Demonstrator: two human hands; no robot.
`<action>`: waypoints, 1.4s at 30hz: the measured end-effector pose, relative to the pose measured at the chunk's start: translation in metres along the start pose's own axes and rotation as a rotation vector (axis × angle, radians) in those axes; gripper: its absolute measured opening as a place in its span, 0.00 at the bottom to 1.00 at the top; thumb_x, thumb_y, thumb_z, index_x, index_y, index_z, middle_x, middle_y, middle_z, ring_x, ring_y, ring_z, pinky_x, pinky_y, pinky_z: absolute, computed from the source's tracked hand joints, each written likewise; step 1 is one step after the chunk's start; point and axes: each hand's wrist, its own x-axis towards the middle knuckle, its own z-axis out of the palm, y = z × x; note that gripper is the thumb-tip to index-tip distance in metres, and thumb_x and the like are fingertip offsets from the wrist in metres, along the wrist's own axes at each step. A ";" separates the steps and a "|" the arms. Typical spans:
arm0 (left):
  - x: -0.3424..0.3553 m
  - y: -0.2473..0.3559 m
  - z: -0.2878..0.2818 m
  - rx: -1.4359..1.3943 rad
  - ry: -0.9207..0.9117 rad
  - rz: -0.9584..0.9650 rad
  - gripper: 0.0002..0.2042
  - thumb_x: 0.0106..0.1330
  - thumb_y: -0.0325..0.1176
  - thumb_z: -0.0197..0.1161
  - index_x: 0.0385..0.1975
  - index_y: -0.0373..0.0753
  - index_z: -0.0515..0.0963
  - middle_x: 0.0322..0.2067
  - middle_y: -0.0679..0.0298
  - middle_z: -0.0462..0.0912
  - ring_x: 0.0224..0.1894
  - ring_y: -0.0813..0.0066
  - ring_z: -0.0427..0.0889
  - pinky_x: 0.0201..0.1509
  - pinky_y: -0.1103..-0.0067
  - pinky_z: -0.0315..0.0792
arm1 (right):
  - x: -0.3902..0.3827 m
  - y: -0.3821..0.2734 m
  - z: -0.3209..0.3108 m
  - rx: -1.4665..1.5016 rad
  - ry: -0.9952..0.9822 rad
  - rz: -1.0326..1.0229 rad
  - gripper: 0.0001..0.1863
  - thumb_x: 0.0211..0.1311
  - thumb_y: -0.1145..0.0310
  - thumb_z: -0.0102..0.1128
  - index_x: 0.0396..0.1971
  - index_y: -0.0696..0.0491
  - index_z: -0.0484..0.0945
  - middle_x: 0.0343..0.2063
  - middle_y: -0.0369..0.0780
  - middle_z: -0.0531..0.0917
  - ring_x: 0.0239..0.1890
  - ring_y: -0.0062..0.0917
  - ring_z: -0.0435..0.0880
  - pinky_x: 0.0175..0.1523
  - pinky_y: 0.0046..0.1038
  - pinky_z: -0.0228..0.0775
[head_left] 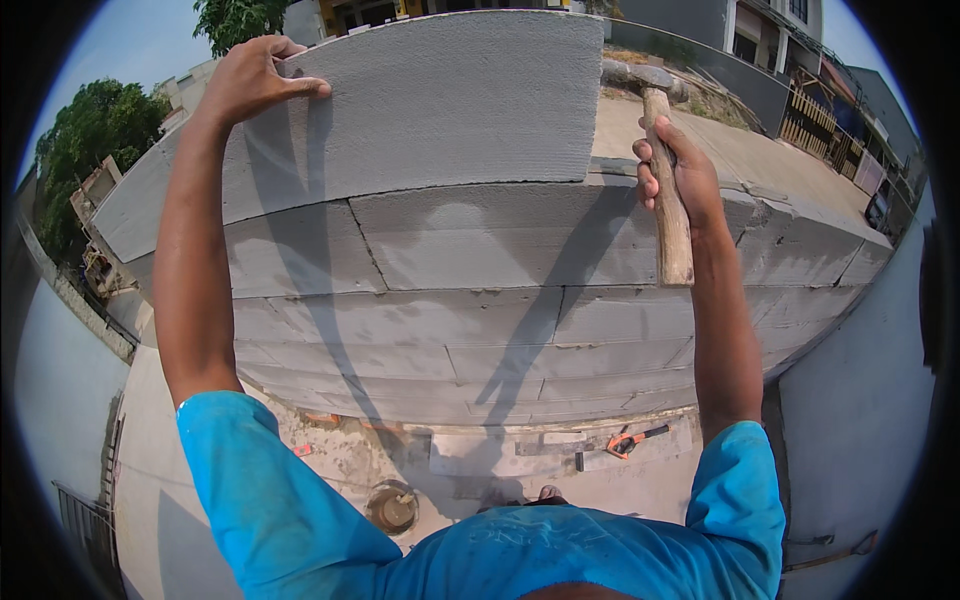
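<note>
A large grey lightweight concrete block (460, 110) stands on the top course of a block wall (460, 240) in front of me. My left hand (258, 82) is closed over the block's upper edge toward the left, its thumb against the near face and its fingers over the top. To the right of the block's end, my right hand (688, 175) grips a hammer (672, 225) by its wooden handle. The hammer's metal head points up and is apart from the block. Both arms cast long shadows down the wall.
On the ground below are a bucket (392, 508) of grey mix, an orange-and-black tool (625, 443) and a small red item (302, 450). Pale side walls (855, 390) rise at right and left. Beyond the wall runs a paved strip (790, 170).
</note>
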 end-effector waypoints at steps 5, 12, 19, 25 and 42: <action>-0.001 -0.001 0.001 0.007 0.011 -0.013 0.35 0.39 0.61 0.78 0.42 0.39 0.85 0.36 0.58 0.86 0.41 0.64 0.84 0.45 0.69 0.77 | -0.004 0.004 0.002 -0.142 0.022 -0.023 0.15 0.71 0.54 0.51 0.43 0.51 0.67 0.23 0.33 0.74 0.12 0.16 0.72 0.14 0.20 0.65; -0.004 -0.016 0.009 0.032 0.105 0.100 0.39 0.39 0.66 0.76 0.46 0.41 0.83 0.39 0.58 0.86 0.43 0.61 0.84 0.47 0.68 0.77 | -0.089 0.000 -0.012 -0.439 0.063 -0.363 0.26 0.73 0.53 0.50 0.59 0.57 0.64 0.23 0.33 0.72 0.11 0.12 0.69 0.12 0.15 0.61; -0.014 -0.047 -0.012 0.188 -0.089 -0.099 0.41 0.37 0.72 0.72 0.39 0.38 0.86 0.36 0.56 0.86 0.41 0.61 0.85 0.45 0.68 0.78 | 0.021 -0.125 0.082 -0.778 -0.009 -0.790 0.31 0.72 0.50 0.51 0.66 0.53 0.62 0.37 0.36 0.67 0.31 0.17 0.63 0.34 0.23 0.58; -0.009 -0.069 0.006 0.116 -0.053 -0.103 0.45 0.33 0.76 0.70 0.41 0.39 0.87 0.30 0.54 0.87 0.35 0.59 0.87 0.42 0.66 0.80 | 0.024 -0.127 0.235 -1.154 -0.240 -0.447 0.34 0.69 0.55 0.55 0.69 0.55 0.57 0.69 0.50 0.62 0.68 0.38 0.63 0.72 0.38 0.56; 0.000 -0.052 0.002 0.083 -0.005 0.047 0.49 0.35 0.83 0.61 0.36 0.36 0.87 0.26 0.53 0.85 0.35 0.55 0.87 0.42 0.62 0.80 | 0.072 -0.141 0.226 -1.311 -0.395 -0.457 0.17 0.71 0.59 0.51 0.51 0.54 0.73 0.35 0.36 0.76 0.30 0.20 0.67 0.40 0.20 0.65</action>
